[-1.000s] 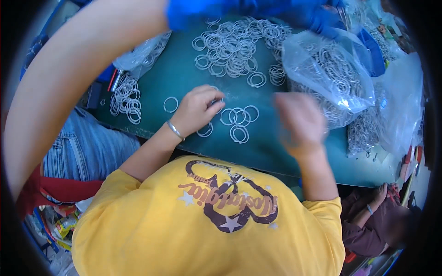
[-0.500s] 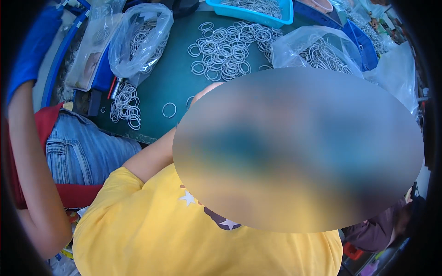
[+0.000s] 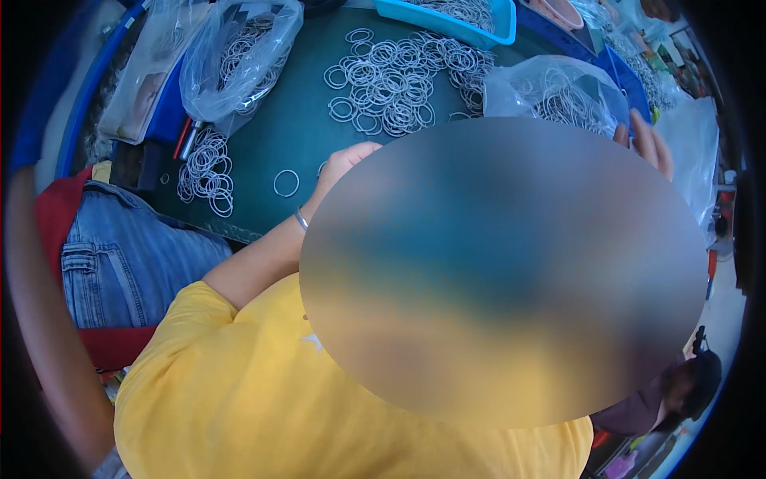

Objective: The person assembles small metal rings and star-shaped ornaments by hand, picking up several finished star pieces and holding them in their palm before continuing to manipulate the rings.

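Note:
A large blurred oval covers the middle of the view and hides much of both my hands. The back of my left hand shows at its upper left, low over the green tabletop, with a bracelet on the wrist. Its fingers are hidden. A metal ring peeks out beside it, and another ring lies farther left. At the right, the stretched fingers of my right hand rise beside a clear plastic bag of metal rings. Beyond the left hand spreads a loose pile of rings.
A light blue tray of rings stands at the back. To the left are another clear bag of rings, a smaller ring pile and a red pen. A co-worker in jeans is close on my left.
The fingers of my right hand have come into sight beside the right-hand bag. More of my left hand and its bracelet now shows. The whole view has shifted slightly.

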Demonstrator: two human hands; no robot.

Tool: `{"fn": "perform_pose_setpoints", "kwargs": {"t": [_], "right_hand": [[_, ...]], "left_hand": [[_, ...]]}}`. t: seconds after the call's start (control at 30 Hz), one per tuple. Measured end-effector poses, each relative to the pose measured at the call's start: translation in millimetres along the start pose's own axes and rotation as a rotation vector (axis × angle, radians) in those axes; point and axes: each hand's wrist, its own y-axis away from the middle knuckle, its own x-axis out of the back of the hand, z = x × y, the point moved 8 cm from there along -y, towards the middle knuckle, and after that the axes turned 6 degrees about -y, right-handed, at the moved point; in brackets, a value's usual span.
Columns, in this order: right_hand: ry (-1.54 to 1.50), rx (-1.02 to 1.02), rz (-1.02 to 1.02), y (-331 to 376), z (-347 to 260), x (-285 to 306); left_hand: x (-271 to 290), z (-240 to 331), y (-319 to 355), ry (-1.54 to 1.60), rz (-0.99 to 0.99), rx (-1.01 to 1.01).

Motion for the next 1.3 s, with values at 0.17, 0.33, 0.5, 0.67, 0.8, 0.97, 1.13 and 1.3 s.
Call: {"fn": "perform_pose_setpoints", "kwargs": {"t": [0.17,0.33,0.5,0.67,0.8,0.97,1.13,1.3], "right_hand": [[-0.68,0.033,-0.561,73,-90,-80],[-0.127,-0.053,-0.827,142,-52,-160],[-0.638,-0.056,-0.58,118,-71,-111],[-0.861,-0.096,-0.676,128,-89,-71],[-1.046,-0.516,-0.567,138,-76,-60],[-1.013,-0.595,-0.492,147,-71,-60],[-0.996,-0.614,-0.466,149,-67,-56],[-1.051,-0.72,-0.51,159,-67,-58]], "left_hand": [[-6,8,-5,-0.077,0.009,-0.175],[-9,7,-6,-0.205,-0.033,-0.193],[-1,0,-1,-0.392,0.019,-0.306],[-21,-2,6,0.027,-0.171,0.019],[-29,1,16,0.081,-0.144,-0.045],[-25,31,25,-0.244,-0.04,-0.383],[-28,65,39,-0.463,-0.013,-0.706],[-31,63,38,-0.429,-0.088,-0.666]]}}
